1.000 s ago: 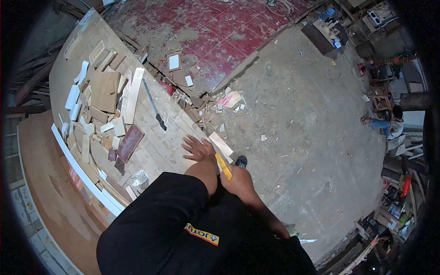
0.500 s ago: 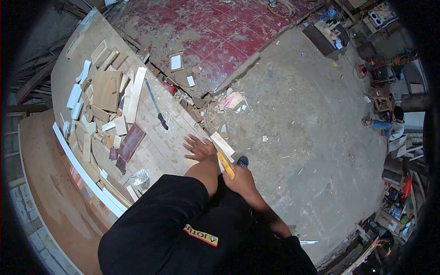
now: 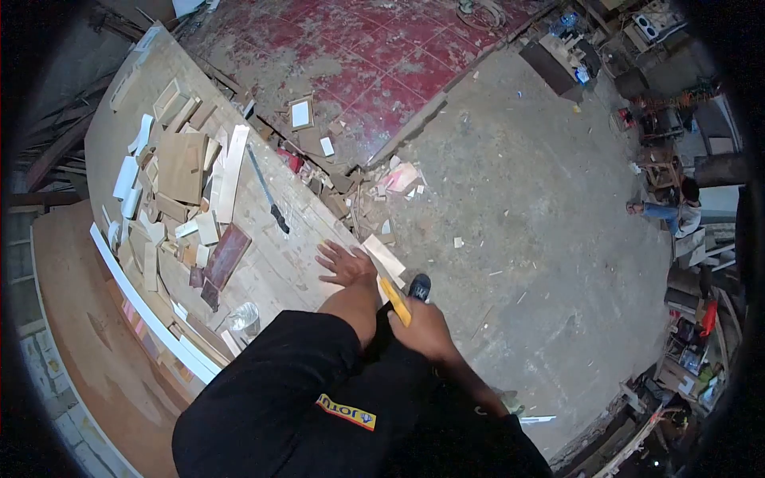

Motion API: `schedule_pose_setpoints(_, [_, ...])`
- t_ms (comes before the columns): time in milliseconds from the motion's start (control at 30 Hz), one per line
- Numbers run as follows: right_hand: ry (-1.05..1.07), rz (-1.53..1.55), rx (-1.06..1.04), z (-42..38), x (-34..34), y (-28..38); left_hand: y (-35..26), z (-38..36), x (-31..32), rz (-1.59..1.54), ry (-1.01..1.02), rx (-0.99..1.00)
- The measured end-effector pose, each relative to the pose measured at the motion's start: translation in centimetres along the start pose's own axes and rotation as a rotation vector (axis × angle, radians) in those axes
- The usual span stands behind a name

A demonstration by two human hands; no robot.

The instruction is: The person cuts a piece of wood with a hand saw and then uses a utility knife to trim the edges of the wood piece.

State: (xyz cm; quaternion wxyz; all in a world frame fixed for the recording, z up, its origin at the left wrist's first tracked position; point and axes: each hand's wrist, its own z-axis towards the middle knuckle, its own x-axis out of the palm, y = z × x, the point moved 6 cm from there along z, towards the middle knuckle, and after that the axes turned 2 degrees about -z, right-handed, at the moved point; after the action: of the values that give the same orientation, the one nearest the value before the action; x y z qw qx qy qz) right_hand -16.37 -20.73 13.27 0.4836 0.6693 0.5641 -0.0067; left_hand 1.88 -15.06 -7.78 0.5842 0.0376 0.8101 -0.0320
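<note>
My left hand [image 3: 348, 264] lies flat with fingers spread near the edge of the wooden workbench [image 3: 295, 267]. A pale wood strip [image 3: 384, 256] juts past that edge just beside it. In my right hand [image 3: 422, 328] is a handsaw with a yellow handle [image 3: 396, 303], closed in my fingers. Its blade shows only as a thin grey line running toward the pale strip; where it touches is hard to make out. Farther up the bench lies another saw [image 3: 268, 191] with a black handle and a narrow toothed blade.
Wood offcuts [image 3: 182, 167] are heaped on the bench's left part, with dark reddish boards [image 3: 227, 256] and a clear plastic cup [image 3: 244, 317] nearer me. Scraps [image 3: 398, 177] litter the concrete floor [image 3: 526, 231]. My shoe [image 3: 420, 287] shows below. Another person [image 3: 681, 213] sits far right.
My right hand and the yellow-handled saw have shifted slightly down toward me. My left hand stays spread by the bench edge, and the whole view has moved a little.
</note>
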Motion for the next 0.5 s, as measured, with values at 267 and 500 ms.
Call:
schedule_pose_setpoints(267, [-0.027, 0.015, -0.026, 1.8, 1.8, -0.9, 0.2, 0.0, 0.0, -0.008, -0.043, 0.001])
schedule_pose_setpoints(500, [0.073, 0.009, 0.037, -0.9, -1.7, 1.2, 0.1, 0.1, 0.4, 0.0, -0.07, 0.018])
